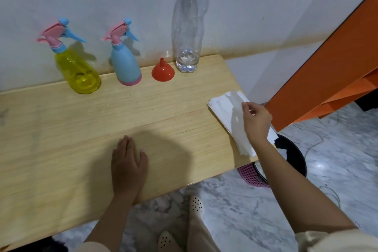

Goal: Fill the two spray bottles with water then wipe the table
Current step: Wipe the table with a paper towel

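While the left hand (127,161) is laid palm down on the wooden table (61,129), its fingers are kept straight and close together, thumb slightly out, nothing held. The left forearm is stretched forward over the near table edge. The right hand (256,122) is placed on the paper towels (226,112) at the right end of the table, wrist raised, fingers curled. The top sheet appears to be pinched between thumb and fingertips, but that part is blurred. The right arm is reached in from the lower right, above a black bin (294,155) and a pink basket (252,176) on the floor.

Along the wall at the back of the table, four things are lined up upright and apart. From left to right these are the yellow spray bottle (78,69), the blue spray bottle (125,63), a red funnel (163,71) set mouth down, and a tall clear bottle (189,26). Both spray heads are fitted on. Water level in the spray bottles cannot be told. Orange furniture (337,67) is seen at the right.
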`<action>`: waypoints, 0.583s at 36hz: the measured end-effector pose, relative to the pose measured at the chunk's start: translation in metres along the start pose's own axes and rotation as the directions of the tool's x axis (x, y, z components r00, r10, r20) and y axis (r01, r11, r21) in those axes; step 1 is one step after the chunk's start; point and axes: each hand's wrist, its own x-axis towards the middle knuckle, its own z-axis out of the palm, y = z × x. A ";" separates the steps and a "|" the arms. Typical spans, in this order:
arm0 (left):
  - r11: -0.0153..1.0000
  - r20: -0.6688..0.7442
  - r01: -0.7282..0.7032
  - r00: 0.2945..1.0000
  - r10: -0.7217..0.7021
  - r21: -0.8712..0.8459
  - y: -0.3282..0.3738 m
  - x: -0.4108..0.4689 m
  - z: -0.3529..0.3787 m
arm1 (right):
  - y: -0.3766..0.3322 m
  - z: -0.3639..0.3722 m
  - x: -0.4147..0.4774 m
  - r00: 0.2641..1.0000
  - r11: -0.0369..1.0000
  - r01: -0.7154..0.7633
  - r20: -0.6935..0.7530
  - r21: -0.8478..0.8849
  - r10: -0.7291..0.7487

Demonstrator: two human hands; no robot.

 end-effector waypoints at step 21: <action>0.985 -0.064 0.161 0.986 -0.157 0.068 -0.017 0.016 -0.012 | -0.089 0.111 -0.015 0.945 0.982 0.150 0.276 0.114 -0.176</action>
